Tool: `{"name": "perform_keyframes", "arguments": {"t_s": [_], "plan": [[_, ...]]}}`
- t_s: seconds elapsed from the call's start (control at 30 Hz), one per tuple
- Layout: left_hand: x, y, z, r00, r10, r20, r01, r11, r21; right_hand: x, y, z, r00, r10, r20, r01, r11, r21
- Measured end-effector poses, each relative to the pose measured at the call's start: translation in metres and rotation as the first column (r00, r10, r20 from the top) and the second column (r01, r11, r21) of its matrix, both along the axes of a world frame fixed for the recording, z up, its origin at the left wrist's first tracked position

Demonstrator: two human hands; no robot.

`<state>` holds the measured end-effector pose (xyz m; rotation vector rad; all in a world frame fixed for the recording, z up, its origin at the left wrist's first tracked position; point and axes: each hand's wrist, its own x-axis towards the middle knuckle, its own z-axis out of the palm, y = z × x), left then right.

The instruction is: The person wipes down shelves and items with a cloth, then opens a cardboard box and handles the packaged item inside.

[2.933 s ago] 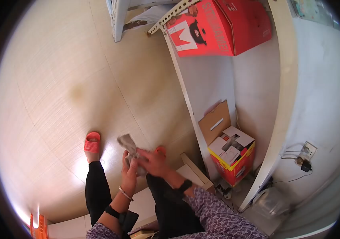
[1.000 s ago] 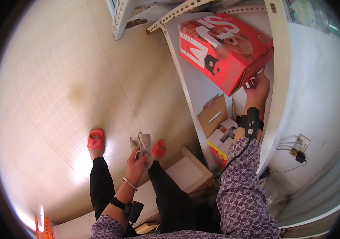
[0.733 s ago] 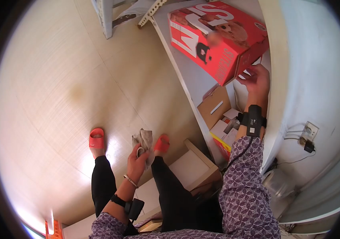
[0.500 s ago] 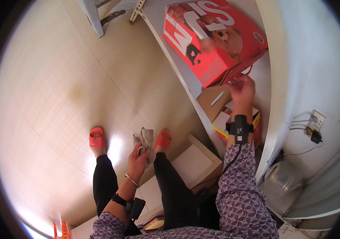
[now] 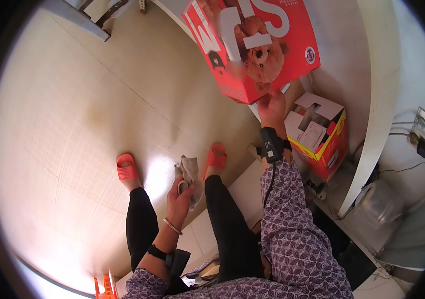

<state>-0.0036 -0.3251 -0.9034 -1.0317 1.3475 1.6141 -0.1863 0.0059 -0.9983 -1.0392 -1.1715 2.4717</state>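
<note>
My right hand (image 5: 272, 105) grips the near lower edge of a big red cardboard box (image 5: 296, 46), its fingers partly hidden beneath it. The box has a teddy bear picture and large white letters, and it is tilted above the shelf. Down by my legs, my left hand (image 5: 178, 195) is closed around a crumpled greyish cloth (image 5: 188, 168). A pale ring-shaped thing (image 5: 182, 187) shows in the same grasp; I cannot tell what it is. Just right of my right forearm stands a smaller red and yellow box (image 5: 333, 153) with a white top.
A white shelf edge (image 5: 372, 109) curves along the right. Beyond it are a wall socket with a plugged-in adapter (image 5: 423, 148) and a clear plastic container (image 5: 379, 203). Metal furniture legs (image 5: 90, 22) stand at the top left. An orange plastic object (image 5: 105, 286) is at the bottom left.
My right hand has moved left with the red box, which has shifted and turned. The smaller box behind it shows more fully. My left hand still holds the cloth.
</note>
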Motion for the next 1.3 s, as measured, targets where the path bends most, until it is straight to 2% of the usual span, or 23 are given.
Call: {"name": "perform_keyframes", "arguments": {"t_s": [0.1,0.2,0.3,0.5,0.6,0.7,0.8,0.9,1.0,1.1,1.17,1.2,1.3], "plan": [[0.003,0.004,-0.005,1.0,-0.013,0.011,0.012,0.999,0.03,-0.001,0.007,-0.004,0.985,0.044,0.165,-0.047,0.999,0.012],[0.002,0.013,-0.009,1.0,-0.012,0.02,0.011,0.999,0.04,-0.002,0.005,-0.002,0.969,0.068,0.236,-0.062,0.998,-0.034],[0.004,0.004,-0.002,1.0,-0.013,0.018,0.013,0.999,0.043,0.002,-0.006,0.0,0.98,0.128,0.154,-0.13,0.991,0.003],[0.012,0.001,-0.006,0.999,-0.053,-0.011,0.053,0.998,0.046,-0.011,-0.003,0.027,0.972,0.182,0.15,-0.193,0.979,0.064],[0.009,0.001,-0.009,0.997,-0.073,-0.033,0.075,0.996,0.042,-0.015,-0.002,0.057,0.953,0.264,0.151,-0.286,0.945,0.156],[0.009,0.003,-0.011,0.998,-0.064,-0.026,0.065,0.997,0.043,-0.029,-0.003,0.081,0.972,0.129,0.195,-0.185,0.933,0.31],[0.016,0.009,-0.019,0.997,-0.065,-0.036,0.066,0.997,0.037,-0.034,-0.005,0.109,0.992,0.112,0.062,-0.122,0.971,0.206],[0.01,0.012,-0.015,0.991,-0.113,-0.075,0.114,0.993,0.015,-0.034,-0.001,0.139,0.994,0.085,0.075,-0.1,0.968,0.228],[0.02,0.007,-0.036,0.992,-0.124,-0.035,0.125,0.992,0.027,-0.018,-0.009,0.141,0.979,0.089,0.182,-0.143,0.941,0.308],[0.022,0.017,-0.049,0.995,-0.079,-0.062,0.082,0.996,0.044,0.005,-0.009,0.156,0.974,0.091,0.207,-0.156,0.932,0.328],[0.027,0.021,-0.055,0.997,-0.042,-0.071,0.045,0.998,0.05,0.026,0.004,0.158,0.95,0.065,0.307,-0.177,0.919,0.352],[0.029,0.023,-0.057,0.995,-0.019,-0.098,0.023,0.999,0.046,0.037,0.011,0.158,0.931,0.053,0.361,-0.19,0.915,0.356],[0.017,0.035,-0.066,0.98,0.038,-0.196,-0.023,0.996,0.081,0.054,0.025,0.162,0.923,0.094,0.374,-0.238,0.901,0.362]]}}
